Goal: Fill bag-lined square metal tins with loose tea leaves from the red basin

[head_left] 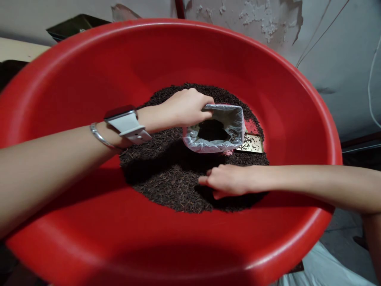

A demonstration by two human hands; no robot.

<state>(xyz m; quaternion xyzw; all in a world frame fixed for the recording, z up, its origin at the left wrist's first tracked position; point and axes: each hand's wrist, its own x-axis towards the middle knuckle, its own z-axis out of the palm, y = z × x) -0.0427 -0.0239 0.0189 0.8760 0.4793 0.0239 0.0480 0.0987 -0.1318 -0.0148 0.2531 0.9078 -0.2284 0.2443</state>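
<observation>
My left hand (pixel 192 106), with a watch and a silver bangle on its wrist, grips the rim of an open box (pixel 235 113) lined with clear plastic. Some dark dry leaves lie inside the box, which is tilted so its opening faces me. A heap of loose tea leaves (pixel 175 182) covers the bottom of a big red basin (pixel 166 238). My right hand (pixel 228 180) is low over the heap, in front of the box, its fingers curled down. Whatever those fingers may hold is hidden.
Right of the box, a shallow pale-gold lid or tray (pixel 253 143) lies in the basin, sprinkled with leaves. The basin's high rim (pixel 324 107) surrounds the work. Behind it stands a wall (pixel 223 16) with peeling paint. A whitish plastic sheet (pixel 321 270) lies at the lower right.
</observation>
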